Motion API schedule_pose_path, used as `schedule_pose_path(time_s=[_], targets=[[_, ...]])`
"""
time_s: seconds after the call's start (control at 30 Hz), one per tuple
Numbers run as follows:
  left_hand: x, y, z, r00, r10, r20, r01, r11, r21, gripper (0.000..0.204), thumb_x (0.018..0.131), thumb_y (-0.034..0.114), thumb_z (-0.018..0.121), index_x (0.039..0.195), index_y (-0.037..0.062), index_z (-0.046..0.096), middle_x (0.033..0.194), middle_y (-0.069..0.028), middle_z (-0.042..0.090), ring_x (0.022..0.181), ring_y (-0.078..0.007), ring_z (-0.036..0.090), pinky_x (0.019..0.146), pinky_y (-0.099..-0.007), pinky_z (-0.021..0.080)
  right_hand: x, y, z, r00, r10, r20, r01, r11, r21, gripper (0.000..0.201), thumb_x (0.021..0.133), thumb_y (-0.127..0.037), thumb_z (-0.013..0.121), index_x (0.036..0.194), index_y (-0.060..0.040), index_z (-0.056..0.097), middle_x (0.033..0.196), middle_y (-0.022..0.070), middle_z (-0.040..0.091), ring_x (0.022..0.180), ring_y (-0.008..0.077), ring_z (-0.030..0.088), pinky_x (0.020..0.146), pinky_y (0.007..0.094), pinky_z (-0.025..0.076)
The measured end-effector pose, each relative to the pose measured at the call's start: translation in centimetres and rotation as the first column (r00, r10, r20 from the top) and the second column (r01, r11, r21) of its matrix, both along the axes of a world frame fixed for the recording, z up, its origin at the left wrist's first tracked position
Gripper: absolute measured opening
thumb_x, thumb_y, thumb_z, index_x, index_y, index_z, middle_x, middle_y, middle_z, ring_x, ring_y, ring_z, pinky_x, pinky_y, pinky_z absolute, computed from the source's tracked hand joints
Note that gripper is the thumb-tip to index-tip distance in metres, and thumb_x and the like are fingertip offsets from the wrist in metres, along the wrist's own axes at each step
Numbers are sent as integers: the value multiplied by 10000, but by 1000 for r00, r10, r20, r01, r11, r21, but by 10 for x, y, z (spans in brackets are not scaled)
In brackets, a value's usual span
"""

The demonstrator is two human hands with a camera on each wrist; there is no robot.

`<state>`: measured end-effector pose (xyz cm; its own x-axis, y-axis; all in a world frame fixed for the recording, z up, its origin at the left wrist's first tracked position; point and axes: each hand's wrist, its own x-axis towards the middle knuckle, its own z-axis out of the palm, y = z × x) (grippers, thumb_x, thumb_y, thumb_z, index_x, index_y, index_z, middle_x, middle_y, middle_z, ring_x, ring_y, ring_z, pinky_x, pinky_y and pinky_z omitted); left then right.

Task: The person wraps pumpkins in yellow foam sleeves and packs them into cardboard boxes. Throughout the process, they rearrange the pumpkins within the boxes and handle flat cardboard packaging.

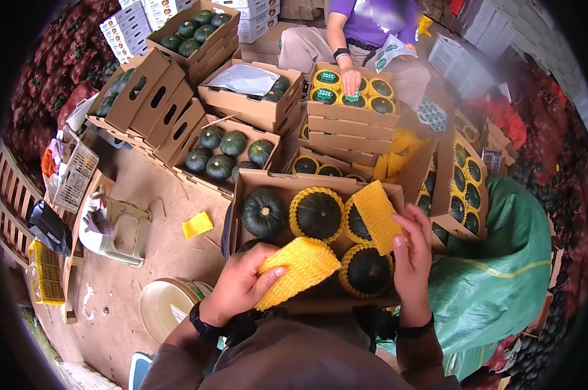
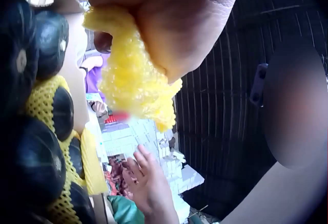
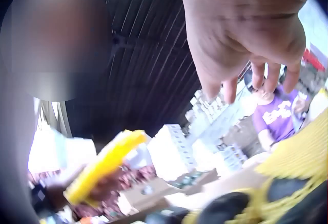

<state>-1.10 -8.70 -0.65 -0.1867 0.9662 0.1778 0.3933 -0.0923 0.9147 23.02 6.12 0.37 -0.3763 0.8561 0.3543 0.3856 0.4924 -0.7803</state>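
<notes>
A flattened yellow foam net sleeve (image 1: 299, 273) is gripped in my left hand (image 1: 238, 286), over the near left of an open cardboard box (image 1: 268, 178). In the left wrist view the sleeve (image 2: 130, 73) hangs from the curled fingers. My right hand (image 1: 412, 250) is held with fingers extended at the box's right side, empty. Beside its fingertips another flat yellow sleeve (image 1: 377, 218) leans over a netted pumpkin. Inside the box are a bare dark green pumpkin (image 1: 263, 214) at the far left and netted ones, among them a far-middle pumpkin (image 1: 316, 216) and a near-right pumpkin (image 1: 368, 270).
Behind stands a box of bare pumpkins (image 1: 223, 166). Across from me a person (image 1: 372, 32) touches a labelled pumpkin in stacked boxes (image 1: 352, 120). A green sack (image 1: 502, 260) bulges at right. A stool (image 1: 121, 227), bucket (image 1: 167, 309) and loose yellow sleeve (image 1: 197, 225) are at left.
</notes>
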Motion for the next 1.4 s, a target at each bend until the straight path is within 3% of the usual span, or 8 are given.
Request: schedule_pose_path(time_s=[0.33, 0.47, 0.67, 0.73, 0.93, 1.07, 1.13, 1.4], targets=[[19, 32, 22, 870, -247, -427, 344, 924, 165, 508, 683, 443, 774, 544, 55, 478, 606, -56, 413, 496, -235, 481, 454, -346, 389, -3, -41, 3, 714, 596, -367, -631, 321, -706, 318, 902, -113, 578, 1196, 4, 541, 1077, 46, 602, 971, 88, 551, 834, 233, 426], [53, 38, 27, 845, 270, -462, -26, 883, 469, 470, 670, 326, 804, 1030, 71, 643, 1047, -87, 523, 981, -265, 518, 822, -377, 435, -20, -47, -17, 821, 175, -544, -530, 589, -610, 250, 828, -54, 655, 1055, -22, 552, 983, 29, 595, 919, 96, 566, 808, 234, 442], [56, 46, -2, 946, -213, 242, 172, 968, 180, 483, 823, 121, 696, 1250, -8, 512, 1087, -134, 591, 1028, -231, 571, 930, -313, 422, -49, -53, -17, 818, -89, -568, -123, 938, -325, 185, 818, -49, 616, 933, -51, 472, 867, -1, 509, 799, 69, 490, 719, 209, 396], [48, 46, -25, 230, -335, 914, 310, 915, 258, 225, 914, 45, 546, 1132, -11, 561, 1093, -24, 614, 984, -85, 564, 886, -260, 436, -27, -34, -50, 896, 64, -439, -133, 983, -128, 121, 864, -54, 561, 965, -39, 497, 906, 15, 526, 820, 85, 519, 734, 226, 430], [31, 39, -21, 289, 41, 957, 315, 939, -135, 333, 971, 256, 490, 1152, -18, 544, 1076, -106, 610, 1018, -175, 575, 924, -316, 431, -8, -31, -64, 382, -370, -847, -912, -4, -410, 411, 943, -149, 419, 1309, 39, 407, 1279, 166, 515, 1172, 264, 521, 1022, 397, 394], [42, 32, 2, 814, -252, 523, 43, 925, 378, 626, 764, 299, 764, 1302, 111, 505, 1347, -135, 419, 1250, -240, 401, 1032, -385, 322, -11, -42, -44, 227, -161, -961, -941, 217, -259, 565, 931, -270, 455, 1374, 56, 328, 1372, 174, 439, 1293, 289, 409, 1091, 413, 294], [32, 22, 22, 877, 99, -470, 132, 891, 435, 618, 685, 247, 795, 1262, 236, 574, 1388, -128, 358, 1320, -351, 267, 1052, -461, 250, -4, -48, -21, 428, 118, -896, -872, 312, -376, 588, 923, -302, 477, 1379, 41, 338, 1375, 162, 439, 1311, 270, 384, 1102, 394, 259], [17, 19, -13, 929, -227, 293, 253, 966, -53, 276, 847, 214, 654, 717, 1, 536, 786, -100, 613, 699, -175, 571, 677, -322, 448, -27, -59, -15, 838, 469, -279, -545, 692, -473, 353, 987, -288, 413, 1162, -1, 520, 1068, 76, 578, 1104, 167, 497, 981, 296, 338]])
